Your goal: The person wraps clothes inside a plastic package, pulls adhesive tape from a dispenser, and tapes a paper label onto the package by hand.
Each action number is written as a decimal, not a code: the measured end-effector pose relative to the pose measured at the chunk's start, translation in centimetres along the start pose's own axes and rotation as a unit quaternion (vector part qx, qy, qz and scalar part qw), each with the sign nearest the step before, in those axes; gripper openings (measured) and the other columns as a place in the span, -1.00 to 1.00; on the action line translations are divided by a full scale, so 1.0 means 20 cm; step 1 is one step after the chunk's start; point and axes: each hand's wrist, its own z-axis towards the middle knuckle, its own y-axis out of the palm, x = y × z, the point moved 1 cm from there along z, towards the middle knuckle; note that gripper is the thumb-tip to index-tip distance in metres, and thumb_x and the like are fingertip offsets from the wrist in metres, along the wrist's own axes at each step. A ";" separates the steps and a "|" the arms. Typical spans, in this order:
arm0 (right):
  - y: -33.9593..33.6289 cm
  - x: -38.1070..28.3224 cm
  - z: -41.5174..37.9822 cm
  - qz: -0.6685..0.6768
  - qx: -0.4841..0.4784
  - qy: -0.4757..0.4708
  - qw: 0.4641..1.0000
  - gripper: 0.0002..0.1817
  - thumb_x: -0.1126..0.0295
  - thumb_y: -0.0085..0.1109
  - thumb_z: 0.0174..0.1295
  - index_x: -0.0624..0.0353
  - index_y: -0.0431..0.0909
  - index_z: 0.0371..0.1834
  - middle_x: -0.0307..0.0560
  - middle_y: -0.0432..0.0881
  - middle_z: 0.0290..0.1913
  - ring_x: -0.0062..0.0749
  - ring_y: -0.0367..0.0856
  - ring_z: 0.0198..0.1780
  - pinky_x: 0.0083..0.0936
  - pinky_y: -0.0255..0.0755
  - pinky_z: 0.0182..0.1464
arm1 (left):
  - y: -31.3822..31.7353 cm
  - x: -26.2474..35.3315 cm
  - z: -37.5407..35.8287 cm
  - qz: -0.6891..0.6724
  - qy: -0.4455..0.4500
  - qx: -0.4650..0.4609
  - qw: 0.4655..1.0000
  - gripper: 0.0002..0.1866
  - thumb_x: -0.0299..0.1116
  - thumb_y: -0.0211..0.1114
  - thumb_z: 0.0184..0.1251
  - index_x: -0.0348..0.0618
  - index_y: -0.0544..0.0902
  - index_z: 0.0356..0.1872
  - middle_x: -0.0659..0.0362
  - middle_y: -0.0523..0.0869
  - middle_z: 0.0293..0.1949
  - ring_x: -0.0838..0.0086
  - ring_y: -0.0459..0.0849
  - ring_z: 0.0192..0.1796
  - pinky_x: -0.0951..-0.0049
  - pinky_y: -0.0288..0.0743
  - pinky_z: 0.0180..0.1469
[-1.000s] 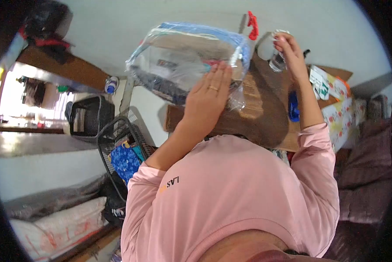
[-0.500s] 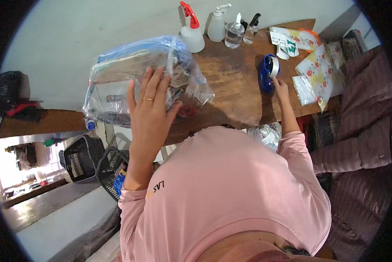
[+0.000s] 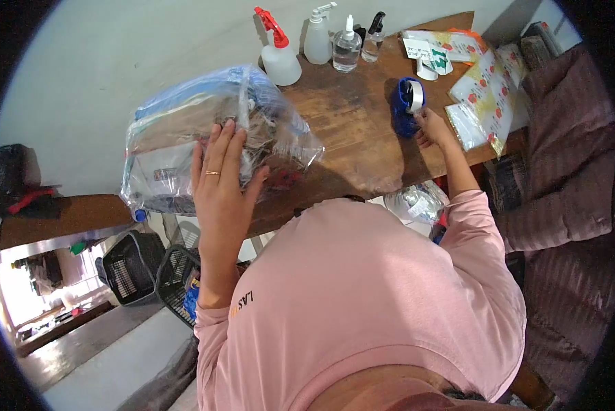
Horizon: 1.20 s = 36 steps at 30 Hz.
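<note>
My left hand (image 3: 220, 181) lies flat with fingers extended on a clear plastic-wrapped package (image 3: 160, 140), which looks bulky, with bluish folds along its back edge. A ring shows on one finger. At the right, my right hand (image 3: 434, 129) is at the front of a blue tape dispenser (image 3: 401, 118) holding a white-looking roll of tape (image 3: 416, 97). Thumb and index finger are pinched at the tape's edge, the other fingers curled. The strip between the fingertips is too small to see clearly.
Along the wall stand a red-topped spray bottle (image 3: 280, 65), a white pump bottle (image 3: 318, 42) and two clear bottles. Patterned plastic packets (image 3: 482, 89) lie at the right of the wooden table (image 3: 341, 116). Black baskets (image 3: 133, 267) are below left, dark striped fabric (image 3: 560, 164) at right.
The view has shifted, so the table items appear further left. My right hand has turned and its fingers are more curled beside the tape roll. My left hand stays on the package.
</note>
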 end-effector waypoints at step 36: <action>0.05 0.05 -0.29 0.156 -0.088 -0.060 0.982 -0.64 0.08 -0.02 0.24 0.21 0.43 -0.35 -0.14 0.52 -0.62 -0.52 0.49 -0.70 -0.61 0.35 -0.67 | -0.01 -0.02 -0.02 -0.001 -0.004 -0.005 1.000 -0.44 -0.32 0.34 -0.05 -0.13 0.42 0.07 0.14 0.40 0.17 0.29 0.30 0.26 0.20 0.10 0.28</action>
